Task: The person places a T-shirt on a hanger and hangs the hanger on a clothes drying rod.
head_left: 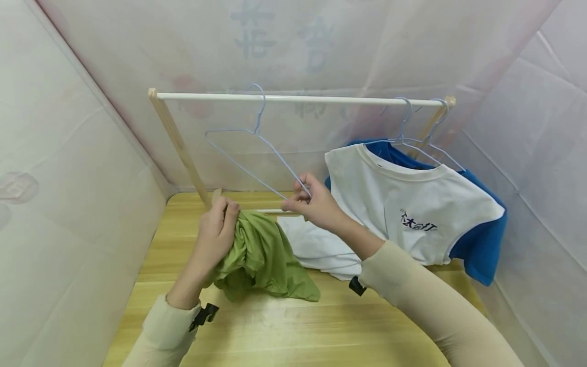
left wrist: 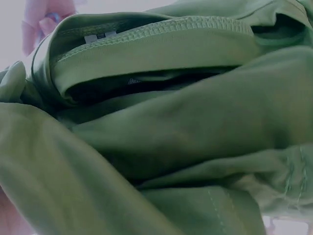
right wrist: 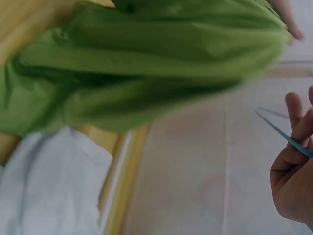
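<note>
Bunched up in my left hand (head_left: 217,230) is a green T-shirt (head_left: 270,255); its lower part hangs down over the wooden table. The left wrist view is filled by the shirt's folds and its ribbed neckline (left wrist: 161,58), with a small label inside. My right hand (head_left: 316,201) pinches the right end of a light blue wire hanger (head_left: 234,162), whose hook rests over the white rail (head_left: 312,99). In the right wrist view, the hanger wire (right wrist: 279,131) passes between the fingers of that hand. The hanger carries no garment.
Two more hangers at the rail's right end carry a white T-shirt (head_left: 403,193) in front of a blue T-shirt (head_left: 481,250). A folded white cloth (head_left: 316,247) lies on the table (head_left: 284,336) behind the green shirt. Wooden posts (head_left: 176,137) support the rail; pale curtains enclose the sides.
</note>
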